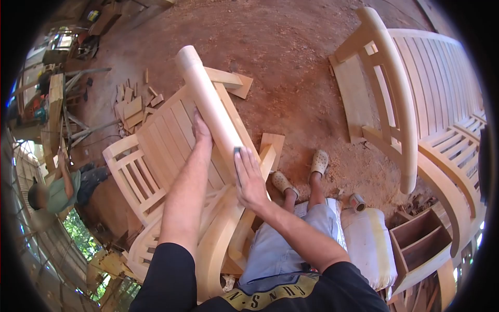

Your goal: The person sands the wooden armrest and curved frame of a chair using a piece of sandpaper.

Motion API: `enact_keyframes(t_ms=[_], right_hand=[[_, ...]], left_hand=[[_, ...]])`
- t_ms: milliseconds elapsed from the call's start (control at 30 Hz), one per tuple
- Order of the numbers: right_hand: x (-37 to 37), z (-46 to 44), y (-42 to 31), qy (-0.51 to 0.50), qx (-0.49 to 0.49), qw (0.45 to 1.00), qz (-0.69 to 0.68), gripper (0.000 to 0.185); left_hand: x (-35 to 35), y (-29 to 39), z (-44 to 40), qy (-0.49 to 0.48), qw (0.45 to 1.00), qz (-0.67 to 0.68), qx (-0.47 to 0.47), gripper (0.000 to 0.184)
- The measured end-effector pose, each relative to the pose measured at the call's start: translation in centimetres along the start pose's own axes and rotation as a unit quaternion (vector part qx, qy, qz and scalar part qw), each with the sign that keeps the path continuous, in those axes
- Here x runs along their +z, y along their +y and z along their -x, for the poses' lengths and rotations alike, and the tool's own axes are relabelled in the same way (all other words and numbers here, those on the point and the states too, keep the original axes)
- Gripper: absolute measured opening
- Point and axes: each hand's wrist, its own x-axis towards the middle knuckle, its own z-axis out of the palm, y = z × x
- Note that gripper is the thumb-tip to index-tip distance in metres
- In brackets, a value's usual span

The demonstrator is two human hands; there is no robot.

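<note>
A pale wooden bench (174,122) with a slatted seat stands in front of me. Its thick rounded armrest (210,96) runs from the upper middle down toward my lap. My left hand (201,130) rests against the armrest's left side, its fingers pointing up along the wood and partly hidden by the edge. Lower down, my right hand (250,179) lies on the armrest with its fingers pressed together. A small dark pad (237,150) shows at its fingertips, mostly covered by the hand.
Another slatted bench (426,78) stands at the right, above an open wooden box (421,239). A white sack (370,244) and a can (357,202) sit beside my legs. Wood offcuts (132,110) lie on the dirt floor. Another person (65,187) is at the far left.
</note>
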Motion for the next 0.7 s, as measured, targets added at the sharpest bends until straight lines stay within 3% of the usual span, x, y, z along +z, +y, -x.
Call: enact_keyframes(t_ms=[100, 200, 333, 433, 533, 633, 700], right_hand=[[1.9, -8.0, 0.7, 0.041, 0.089, 0.98, -0.172, 0.056], [2.1, -8.6, 0.6, 0.056, 0.058, 0.984, -0.159, 0.057], [-0.2, -1.0, -0.6, -0.017, 0.02, 0.999, -0.04, 0.057], [2.0, -5.3, 0.3, 0.039, 0.035, 0.996, -0.066, 0.059], [0.7, -12.9, 0.0, -0.023, 0.195, 0.943, -0.27, 0.057], [1.5, -7.4, -0.1, 0.067, 0.006, 0.996, -0.066, 0.053], [0.1, -4.1, -0.9, 0.028, -0.001, 0.999, -0.026, 0.052]], left_hand=[[0.0, 0.1, -0.1, -0.007, 0.999, -0.037, -0.021, 0.065], [0.0, -1.6, -1.6, -0.103, 0.994, 0.029, 0.031, 0.068], [-0.4, -2.1, -2.2, -0.083, 0.993, 0.077, -0.044, 0.072], [-0.5, -2.6, -2.6, -0.057, 0.995, 0.073, -0.025, 0.074], [-0.8, -2.2, -1.9, -0.014, 1.0, -0.002, 0.002, 0.075], [-0.2, -0.8, -1.1, 0.007, 0.997, -0.076, 0.01, 0.078], [-0.5, -1.1, -1.3, 0.007, 0.996, -0.083, 0.016, 0.081]])
